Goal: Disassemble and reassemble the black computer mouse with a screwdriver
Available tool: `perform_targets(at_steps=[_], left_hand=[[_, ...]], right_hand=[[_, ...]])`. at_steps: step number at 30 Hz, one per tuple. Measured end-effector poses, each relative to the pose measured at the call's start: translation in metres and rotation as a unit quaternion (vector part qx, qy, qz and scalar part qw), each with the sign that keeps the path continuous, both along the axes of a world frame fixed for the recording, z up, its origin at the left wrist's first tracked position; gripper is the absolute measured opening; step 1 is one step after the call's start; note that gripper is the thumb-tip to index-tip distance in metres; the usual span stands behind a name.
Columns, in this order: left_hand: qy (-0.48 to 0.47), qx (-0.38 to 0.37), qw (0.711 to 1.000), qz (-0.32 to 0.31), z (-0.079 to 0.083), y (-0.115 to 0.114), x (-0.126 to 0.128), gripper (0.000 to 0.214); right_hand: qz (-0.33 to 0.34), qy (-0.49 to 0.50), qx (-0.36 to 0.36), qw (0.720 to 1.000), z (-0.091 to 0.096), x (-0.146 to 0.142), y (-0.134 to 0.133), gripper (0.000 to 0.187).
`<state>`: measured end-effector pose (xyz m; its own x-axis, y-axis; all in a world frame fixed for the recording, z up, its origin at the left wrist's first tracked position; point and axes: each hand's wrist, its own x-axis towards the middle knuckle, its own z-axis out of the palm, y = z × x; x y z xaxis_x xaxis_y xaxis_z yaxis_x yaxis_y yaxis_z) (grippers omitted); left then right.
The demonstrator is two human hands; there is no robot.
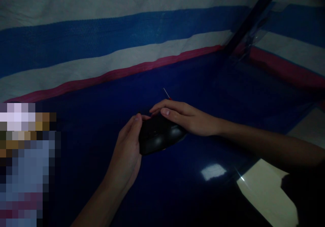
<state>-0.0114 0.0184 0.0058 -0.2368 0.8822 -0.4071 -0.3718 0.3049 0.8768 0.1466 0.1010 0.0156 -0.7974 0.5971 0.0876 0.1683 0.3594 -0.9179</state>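
Note:
My left hand (128,142) is closed around the left end of a glossy black rounded plastic device (162,137), thumb on top. The dim light hides what kind of device it is. Over its upper right part lies my right hand (185,117), with fingers curved onto the top and the thumb pressed along it. The device is held above a dark blue table surface (83,152). Just behind my right fingers shows a thin metal shaft (166,93) with a red end, like a small screwdriver. Whether it lies on the table or is held cannot be made out.
A white, blue and red striped sheet (114,37) hangs behind the table. A dark pole (254,17) slants up at the back right corner. Pale floor (269,189) shows at the lower right. The left edge is blurred into blocks.

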Motion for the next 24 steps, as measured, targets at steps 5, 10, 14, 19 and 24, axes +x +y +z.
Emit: perform_targets(at_steps=[5,10,14,19,24], left_hand=[[-0.025,-0.019,0.999,0.005,0.0012,0.0008,-0.0001,0.027],[-0.081,-0.059,0.995,-0.016,0.0062,0.0022,-0.0043,0.024],[-0.101,-0.078,0.992,-0.006,0.0065,0.0026,-0.0072,0.022],[-0.078,-0.058,0.995,-0.003,0.0041,0.0009,-0.0061,0.022],[-0.073,-0.059,0.996,0.001,0.0035,0.0014,-0.0053,0.023]], right_hand=[[-0.012,0.003,-0.049,0.999,-0.0010,-0.0019,-0.0017,0.030],[-0.030,0.017,-0.072,0.997,0.0012,-0.0024,-0.0038,0.025],[-0.032,0.023,-0.081,0.996,0.0025,-0.0030,-0.0027,0.023],[-0.010,0.019,-0.094,0.995,0.0032,-0.0026,-0.0016,0.026],[0.006,0.008,-0.131,0.991,0.0042,0.0001,-0.0007,0.033]])
